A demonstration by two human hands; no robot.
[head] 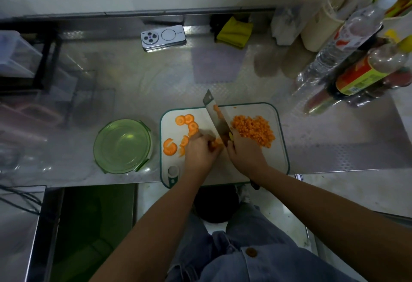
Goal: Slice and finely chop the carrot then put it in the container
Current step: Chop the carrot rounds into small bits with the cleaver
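The left hand (200,150) has its fingers (213,142) curled down onto a few carrot slices (217,142) near the middle of the cutting board (223,170), pinning them against the knife (217,118). The right hand (244,150) has its fingers closed round the knife's handle, the blade angled across the board with its tip over the far edge. Loose carrot rounds (188,123) lie on the board's left part; a heap of chopped carrot (254,130) sits on its right part. A green container (122,145) stands open on the worktop (133,81) just left of the board. A phone (163,37) lies well beyond the board, bottles (356,59) beyond its right corner.
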